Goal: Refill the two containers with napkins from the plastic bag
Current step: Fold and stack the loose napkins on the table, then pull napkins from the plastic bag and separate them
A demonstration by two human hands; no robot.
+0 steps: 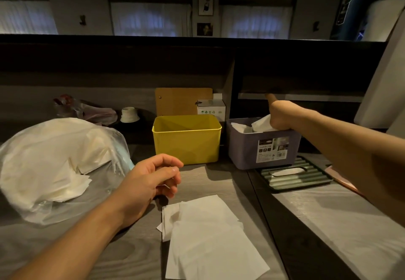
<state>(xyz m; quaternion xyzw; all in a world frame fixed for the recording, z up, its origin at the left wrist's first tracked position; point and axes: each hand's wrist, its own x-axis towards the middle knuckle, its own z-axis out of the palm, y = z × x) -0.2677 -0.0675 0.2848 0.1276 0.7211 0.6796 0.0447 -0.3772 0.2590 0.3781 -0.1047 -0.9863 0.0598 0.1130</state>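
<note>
Loose napkins point(208, 236) below left hand point(151, 181)

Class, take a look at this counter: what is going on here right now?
A person is refilling two boxes with napkins. The right hand reaches into the purple box, which already holds some napkins. The yellow box beside it looks empty. The left hand hovers, loosely curled, between the plastic bag of napkins and loose napkins on the counter.

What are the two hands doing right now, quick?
Left hand: loosely curled above the grey wooden table, holding nothing.
Right hand: reaching into the purple plastic container, on white napkins; grip cannot be told.
</note>
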